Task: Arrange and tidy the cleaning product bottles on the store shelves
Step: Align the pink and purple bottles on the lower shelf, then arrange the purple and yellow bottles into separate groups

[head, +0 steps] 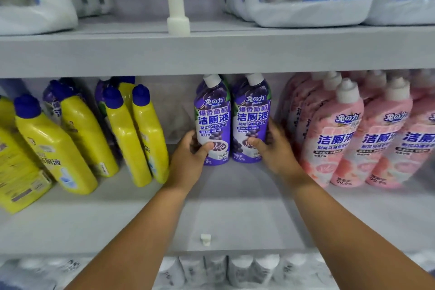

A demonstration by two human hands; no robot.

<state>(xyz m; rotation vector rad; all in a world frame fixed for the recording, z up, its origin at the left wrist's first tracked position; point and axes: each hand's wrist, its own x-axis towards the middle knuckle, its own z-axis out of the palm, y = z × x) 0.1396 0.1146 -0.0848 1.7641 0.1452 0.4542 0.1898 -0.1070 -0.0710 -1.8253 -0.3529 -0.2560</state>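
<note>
Purple bottles (231, 122) upright on shelf (235, 207), left hand (191, 155), right hand (273, 148) gripping

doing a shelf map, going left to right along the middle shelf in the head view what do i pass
yellow bottles → left hand → left purple bottle → right purple bottle → right hand → pink bottles

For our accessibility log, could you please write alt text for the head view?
A person's left hand and right hand each grip an upright purple bottle, left purple bottle and right purple bottle, side by side on a grey shelf, between yellow bottles and pink bottles.
</note>
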